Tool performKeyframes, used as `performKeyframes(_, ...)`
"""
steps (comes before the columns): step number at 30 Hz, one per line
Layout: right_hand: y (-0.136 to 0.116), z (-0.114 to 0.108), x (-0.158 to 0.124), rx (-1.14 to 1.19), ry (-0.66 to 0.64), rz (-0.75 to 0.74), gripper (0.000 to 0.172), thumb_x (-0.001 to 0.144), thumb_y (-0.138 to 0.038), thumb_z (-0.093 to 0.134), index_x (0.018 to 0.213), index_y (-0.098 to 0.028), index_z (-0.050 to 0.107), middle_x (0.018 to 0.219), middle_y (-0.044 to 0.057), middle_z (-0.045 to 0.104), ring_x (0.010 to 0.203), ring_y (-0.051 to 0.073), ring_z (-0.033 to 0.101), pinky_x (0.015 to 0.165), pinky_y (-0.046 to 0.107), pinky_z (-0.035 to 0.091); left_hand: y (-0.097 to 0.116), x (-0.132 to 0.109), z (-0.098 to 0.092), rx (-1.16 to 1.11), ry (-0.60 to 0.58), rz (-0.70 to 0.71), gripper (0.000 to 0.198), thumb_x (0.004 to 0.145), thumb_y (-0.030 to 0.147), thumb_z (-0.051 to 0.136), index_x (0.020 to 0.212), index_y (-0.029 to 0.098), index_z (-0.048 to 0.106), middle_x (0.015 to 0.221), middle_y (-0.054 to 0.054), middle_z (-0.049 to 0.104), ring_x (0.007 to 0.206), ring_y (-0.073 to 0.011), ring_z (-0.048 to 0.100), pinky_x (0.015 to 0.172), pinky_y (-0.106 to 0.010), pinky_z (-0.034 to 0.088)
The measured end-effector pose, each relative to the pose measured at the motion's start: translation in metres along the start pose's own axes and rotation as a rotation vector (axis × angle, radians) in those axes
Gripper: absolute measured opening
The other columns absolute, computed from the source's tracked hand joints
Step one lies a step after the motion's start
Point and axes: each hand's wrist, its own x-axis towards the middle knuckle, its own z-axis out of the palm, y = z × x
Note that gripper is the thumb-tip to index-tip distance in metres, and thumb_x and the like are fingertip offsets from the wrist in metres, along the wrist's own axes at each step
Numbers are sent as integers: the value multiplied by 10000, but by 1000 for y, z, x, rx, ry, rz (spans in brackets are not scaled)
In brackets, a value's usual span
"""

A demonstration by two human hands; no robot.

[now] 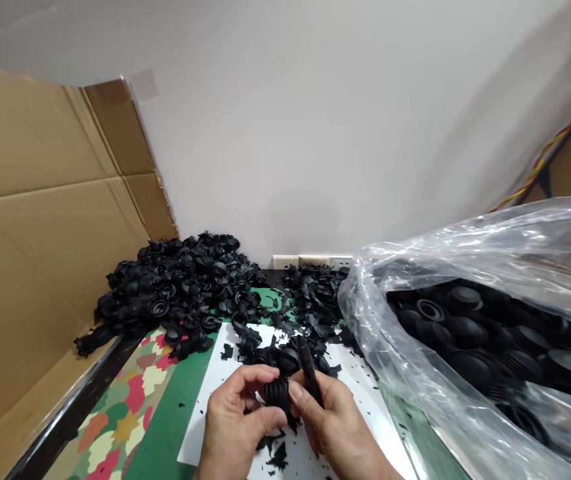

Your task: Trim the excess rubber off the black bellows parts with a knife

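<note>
Ribbed black piece (277,395) held over the white sheet (198,430)

Head view: the left hand (238,417) pinches the piece between thumb and fingers; the right hand (332,417) grips a dark, pen-like tool (308,367), its thumb seemingly against the piece. Black scraps (279,457) lie on the sheet below. The step in hand looks like trimming; the next move seems to call for a steady left pinch, well clear of the tool's hidden tip.

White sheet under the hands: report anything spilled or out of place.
Ragged black scraps litter the white sheet below the black ribbed part; a fleck lies beyond the sheet's left edge on the green surface. Their torn shapes look like stray debris.
</note>
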Motion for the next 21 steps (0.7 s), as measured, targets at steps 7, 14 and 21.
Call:
performKeyframes(7, 5, 5, -2, -19, 6, 32, 409, 762, -574, 560, 616, -203, 472, 422, -101, 291, 350, 59, 220, 344, 207, 180, -6, 0, -4, -57, 0, 15, 254, 566, 134, 779, 801, 190, 704, 808, -31, 695, 758, -191, 633, 669, -242, 512)
performKeyframes(14, 10, 7, 2, 39, 10, 41, 475, 688, -652, 589, 619, -192, 497, 419, -102, 286, 379, 66, 243, 379, 213, 224, -12, -6, -10, 332, -81, 259, 179, 754, 208, 634, 919, 231, 701, 1056, -57, 618, 1051, -247, 550, 856, -286, 463)
performKeyframes(21, 13, 10, 6, 84, -17, 67, 532, 637, -699, 601, 555, -191, 466, 433, -93, 292, 400, 62, 247, 393, 213, 226, -16, -5, -11, 348, -70, 342, 131, 773, 197, 598, 888, 240, 644, 995, -39, 612, 1008, -227, 548, 796, -272, 465)
